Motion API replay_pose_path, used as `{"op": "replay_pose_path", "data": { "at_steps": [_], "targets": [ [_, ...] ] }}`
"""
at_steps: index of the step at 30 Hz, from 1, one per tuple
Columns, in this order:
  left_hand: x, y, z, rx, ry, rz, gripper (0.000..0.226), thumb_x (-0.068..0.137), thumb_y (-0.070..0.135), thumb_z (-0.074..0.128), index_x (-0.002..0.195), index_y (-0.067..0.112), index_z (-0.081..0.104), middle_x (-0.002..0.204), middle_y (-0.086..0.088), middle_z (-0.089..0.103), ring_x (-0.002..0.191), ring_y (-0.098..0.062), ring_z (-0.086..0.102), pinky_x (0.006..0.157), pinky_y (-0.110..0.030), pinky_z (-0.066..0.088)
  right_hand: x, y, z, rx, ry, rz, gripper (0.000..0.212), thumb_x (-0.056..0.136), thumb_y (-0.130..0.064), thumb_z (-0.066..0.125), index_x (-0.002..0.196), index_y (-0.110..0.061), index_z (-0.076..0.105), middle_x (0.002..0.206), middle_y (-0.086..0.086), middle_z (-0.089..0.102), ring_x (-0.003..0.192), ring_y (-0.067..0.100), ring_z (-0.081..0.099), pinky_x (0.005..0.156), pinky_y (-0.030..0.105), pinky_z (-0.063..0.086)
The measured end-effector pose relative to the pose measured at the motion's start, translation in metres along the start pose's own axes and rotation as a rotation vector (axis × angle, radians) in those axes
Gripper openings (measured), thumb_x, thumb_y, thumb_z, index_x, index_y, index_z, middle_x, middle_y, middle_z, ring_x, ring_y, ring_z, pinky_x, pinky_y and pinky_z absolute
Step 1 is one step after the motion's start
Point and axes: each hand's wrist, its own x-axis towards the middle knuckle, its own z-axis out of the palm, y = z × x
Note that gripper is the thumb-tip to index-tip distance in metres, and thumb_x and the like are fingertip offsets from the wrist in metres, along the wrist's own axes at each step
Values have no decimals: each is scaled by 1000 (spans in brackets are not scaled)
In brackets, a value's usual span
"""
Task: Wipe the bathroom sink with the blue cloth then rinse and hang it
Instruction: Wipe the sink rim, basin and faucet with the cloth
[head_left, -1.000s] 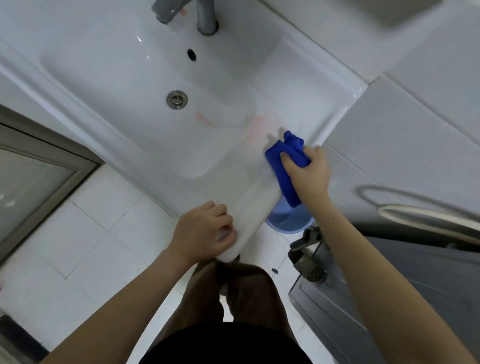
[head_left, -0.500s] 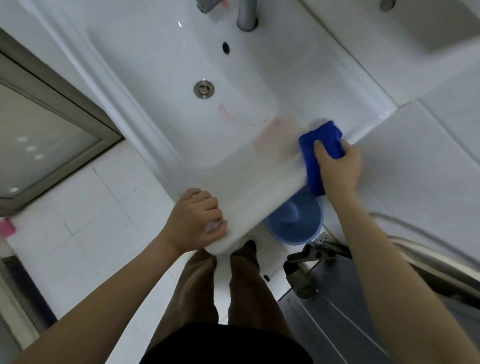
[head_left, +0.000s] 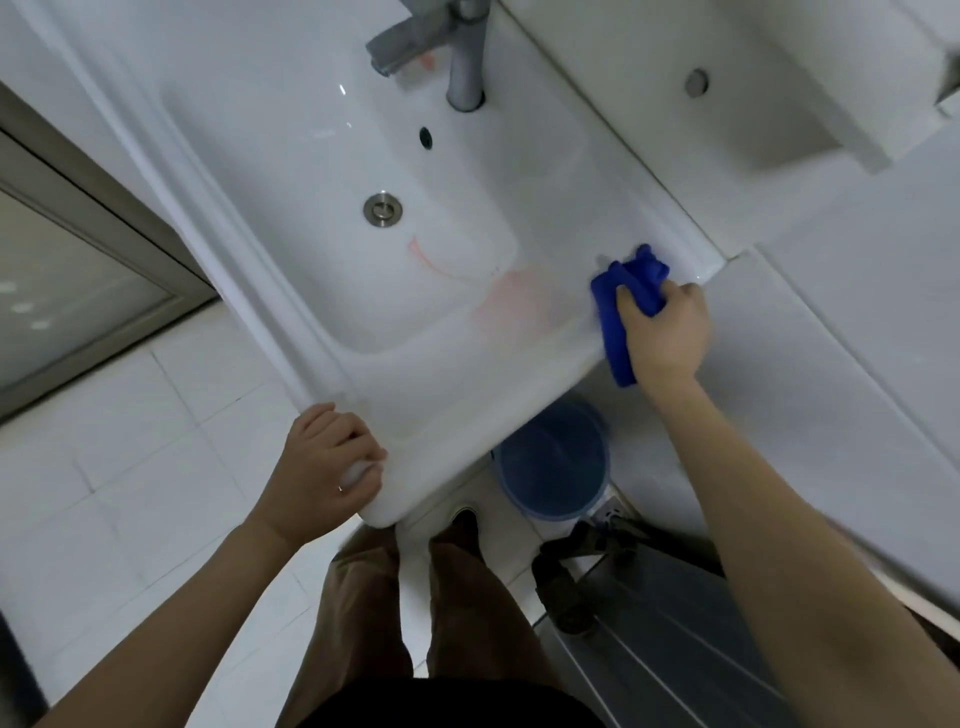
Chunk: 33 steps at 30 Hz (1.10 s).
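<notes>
Gripping blue cloth, fingers curled over, sink rim

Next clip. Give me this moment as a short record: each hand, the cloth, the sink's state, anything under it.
right hand: grips the blue cloth, pressing it on the sink at its right rim
left hand: holds the sink's front corner
stains: pink smears near the drain, not yet wiped
faucet: no stream visible
below sink: blue bucket on the floor
</notes>
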Motion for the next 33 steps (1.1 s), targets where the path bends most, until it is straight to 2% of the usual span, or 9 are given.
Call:
{"op": "replay_pose_path", "data": {
  "at_steps": [6, 9, 12, 17, 22, 24, 26, 30, 33],
  "targets": [
    [1, 2, -9, -16, -67, -7, 17, 82, 30, 56, 81, 21, 70, 84, 7, 59, 78, -14, 57, 111, -23, 23, -73, -32, 20, -124, -331, -261, 34, 89, -43, 61, 71, -16, 51, 79, -1, 46, 61, 15, 47, 59, 29, 35],
    [11, -10, -18, -14, -28, -17, 22, 85, 30, 54, 83, 15, 70, 87, 3, 59, 82, -19, 56, 98, -25, 32, -44, -61, 14, 59, -299, -246, 29, 88, -38, 63, 70, -24, 46, 83, 0, 51, 63, 12, 49, 57, 26, 39],
    [28, -27, -29, 25, 58, -91, 28, 86, 32, 52, 87, 10, 70, 92, -2, 60, 88, -22, 53, 90, -24, 35, 9, -76, 24, 185, -175, -207, 27, 89, -46, 61, 84, -23, 49, 93, 1, 57, 69, 9, 55, 60, 23, 44],
    [52, -53, -27, 55, 102, -135, 26, 85, 29, 50, 84, 7, 64, 89, -4, 57, 90, -23, 48, 87, -26, 36, 31, -68, 70, -226, -180, -284, 48, 93, -46, 52, 130, -17, 44, 122, 8, 50, 87, 30, 62, 71, 37, 50],
    [50, -56, -23, 66, 106, -104, 23, 86, 22, 48, 78, 5, 60, 77, -5, 52, 76, -26, 46, 81, -30, 38, -89, -91, 107, -164, -528, -609, 49, 88, -45, 62, 122, -12, 51, 108, 6, 55, 85, 29, 60, 66, 36, 48],
    [48, -58, -28, 72, 98, -81, 23, 86, 25, 50, 80, 6, 62, 79, -4, 54, 77, -25, 48, 82, -29, 40, -86, -87, 105, -143, -591, -679, 50, 85, -39, 67, 124, -11, 52, 113, 8, 56, 95, 33, 61, 74, 39, 49],
    [49, -63, -30, 87, 126, -83, 22, 84, 26, 54, 81, 6, 62, 80, -5, 56, 77, -26, 50, 88, -28, 40, -42, -76, 97, -178, -488, -556, 54, 89, -37, 64, 133, -10, 48, 124, 12, 55, 104, 35, 59, 84, 41, 47],
    [50, -66, -24, 69, 214, -113, 20, 80, 24, 57, 78, 4, 59, 79, -6, 53, 78, -23, 47, 108, -30, 33, 37, -52, 76, -204, -54, -227, 48, 94, -43, 53, 125, -7, 49, 122, 14, 54, 94, 36, 60, 71, 33, 39],
    [51, -65, -22, 37, 207, -111, 18, 80, 23, 57, 77, 5, 57, 80, -5, 50, 80, -23, 47, 110, -31, 31, -11, -78, 105, -169, -94, -224, 45, 94, -45, 50, 120, -9, 49, 117, 9, 54, 88, 31, 59, 69, 33, 41]
  ]
}}
